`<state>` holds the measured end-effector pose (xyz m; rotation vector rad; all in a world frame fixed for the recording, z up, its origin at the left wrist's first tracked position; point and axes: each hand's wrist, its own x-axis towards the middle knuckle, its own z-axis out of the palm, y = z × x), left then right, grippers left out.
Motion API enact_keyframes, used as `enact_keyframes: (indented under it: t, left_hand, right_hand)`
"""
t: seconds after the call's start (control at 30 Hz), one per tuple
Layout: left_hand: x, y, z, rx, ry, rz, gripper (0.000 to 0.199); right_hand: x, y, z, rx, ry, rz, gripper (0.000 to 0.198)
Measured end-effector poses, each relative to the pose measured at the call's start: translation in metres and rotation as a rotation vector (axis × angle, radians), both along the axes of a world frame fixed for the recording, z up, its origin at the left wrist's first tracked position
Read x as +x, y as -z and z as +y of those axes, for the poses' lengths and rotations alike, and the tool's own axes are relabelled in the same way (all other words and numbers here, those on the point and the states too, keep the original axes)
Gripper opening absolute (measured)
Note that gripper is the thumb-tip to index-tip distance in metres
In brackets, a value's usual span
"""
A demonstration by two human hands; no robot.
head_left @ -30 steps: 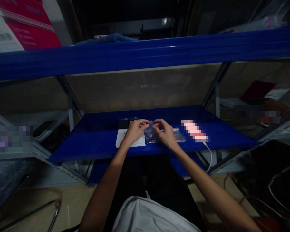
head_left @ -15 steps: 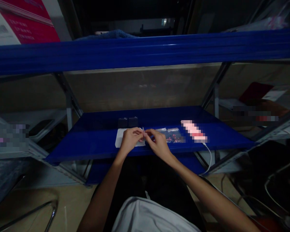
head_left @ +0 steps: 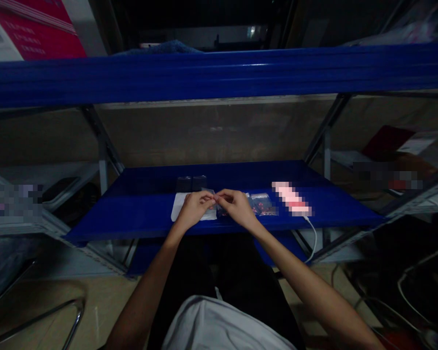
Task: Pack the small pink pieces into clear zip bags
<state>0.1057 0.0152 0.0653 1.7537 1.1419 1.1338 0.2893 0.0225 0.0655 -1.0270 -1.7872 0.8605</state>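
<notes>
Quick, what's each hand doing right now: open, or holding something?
Left hand: closed, pinching a small clear bag.
Right hand: closed, seemingly pinching the same bag.

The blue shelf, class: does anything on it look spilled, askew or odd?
Nothing looks spilled: the reddish pieces appear to sit inside the clear bag beside the right hand. Oddly, pixelation hides whatever the white cable meets.

1 left hand (head_left: 194, 208) and 1 right hand (head_left: 238, 207) make 2, with 1 clear bag (head_left: 206, 190) pinched between them. On 1 blue shelf (head_left: 131, 214) are 2 dark packets (head_left: 183, 183), 1 white sheet (head_left: 176, 209) and 1 blurred pink thing (head_left: 292, 198), which has 1 white cable (head_left: 316, 238) running from it. Bags of red bits (head_left: 264, 205) number at least 2, perhaps more, as the right hand covers part of them.
</notes>
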Motion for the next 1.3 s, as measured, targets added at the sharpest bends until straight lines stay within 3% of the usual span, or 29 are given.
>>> enact_keyframes:
  t: [0.13,0.27,0.53,0.67,0.83,0.93,1.03,1.13,1.23,1.3]
  left_hand:
    - [0.000,0.000,0.000,0.061,0.009,0.010,0.010]
    - [0.004,-0.002,-0.003,0.138,-0.061,0.060,0.007]
    - [0.012,-0.009,-0.014,0.323,-0.317,0.435,0.012]
    - [0.008,-0.011,-0.016,0.326,-0.381,0.494,0.008]
    - [0.005,-0.014,-0.018,0.389,-0.228,0.474,0.027]
    - [0.005,-0.013,-0.015,0.373,-0.209,0.491,0.033]
    - [0.002,-0.011,-0.009,0.292,-0.224,0.365,0.025]
    - [-0.003,-0.010,-0.003,0.101,-0.195,0.092,0.019]
    - [-0.011,-0.009,0.001,-0.063,-0.179,-0.108,0.022]
    - [-0.016,-0.008,0.004,-0.103,-0.164,-0.187,0.024]
  right_hand:
    - [0.004,-0.003,0.005,0.033,-0.046,-0.056,0.022]
    - [0.006,-0.008,0.008,0.192,-0.039,-0.219,0.021]
    - [-0.001,-0.009,0.009,0.394,0.044,-0.473,0.017]
    - [-0.001,-0.008,0.006,0.336,0.125,-0.480,0.014]
    - [-0.004,-0.007,0.004,0.236,0.165,-0.352,0.018]
    - [-0.008,-0.008,0.001,0.204,0.113,-0.248,0.021]
    - [-0.012,-0.011,-0.003,0.218,0.023,-0.215,0.023]
    - [-0.011,-0.015,-0.001,0.201,-0.036,-0.159,0.022]
    - [-0.005,-0.013,0.013,0.189,0.164,-0.020,0.019]
    - [-0.001,-0.007,0.024,0.061,0.266,0.075,0.029]
